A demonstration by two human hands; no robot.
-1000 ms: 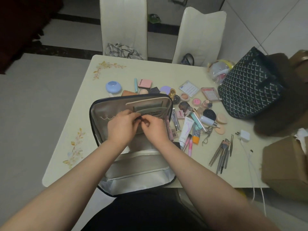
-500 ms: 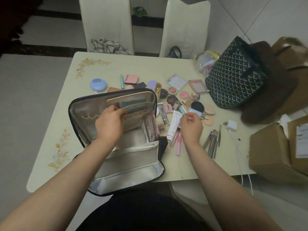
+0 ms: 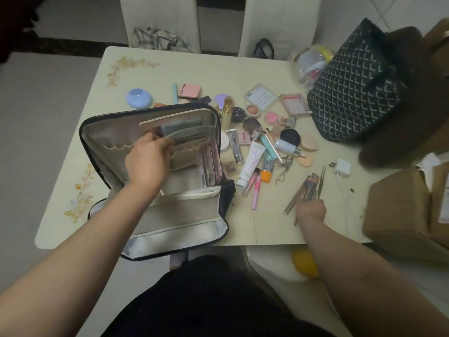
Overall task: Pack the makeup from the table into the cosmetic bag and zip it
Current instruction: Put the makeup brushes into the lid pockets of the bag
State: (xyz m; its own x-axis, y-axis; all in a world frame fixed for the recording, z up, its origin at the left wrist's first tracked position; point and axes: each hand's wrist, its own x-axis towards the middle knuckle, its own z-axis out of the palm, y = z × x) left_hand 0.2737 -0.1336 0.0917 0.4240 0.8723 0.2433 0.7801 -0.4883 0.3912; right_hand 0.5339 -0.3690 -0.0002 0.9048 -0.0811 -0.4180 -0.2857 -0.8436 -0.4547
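Observation:
The cosmetic bag (image 3: 184,215) lies open on the table's near left, its beige lid propped up with flat packets tucked in its pocket. My left hand (image 3: 145,161) grips the pocket edge and the packets inside the lid. To the right, my right hand (image 3: 311,210) curls round the near ends of a bundle of makeup brushes (image 3: 307,188) lying on the table. Loose makeup is spread between: a white tube (image 3: 250,164), pink lip glosses (image 3: 255,188), an orange-capped tube (image 3: 266,170), a black compact (image 3: 290,137), sponges (image 3: 309,142) and palettes (image 3: 189,91).
A dark patterned tote (image 3: 352,91) stands at the table's (image 3: 218,66) far right. Cardboard boxes (image 3: 401,207) sit off the right edge. A white charger (image 3: 341,167) with cable lies near the brushes. Two white chairs stand behind the table; a blue round case (image 3: 138,97) sits far left.
My right hand left the bag lid, swung right over the tubes and came down on the makeup brushes. My left hand stayed on the lid pocket. The camera moved closer.

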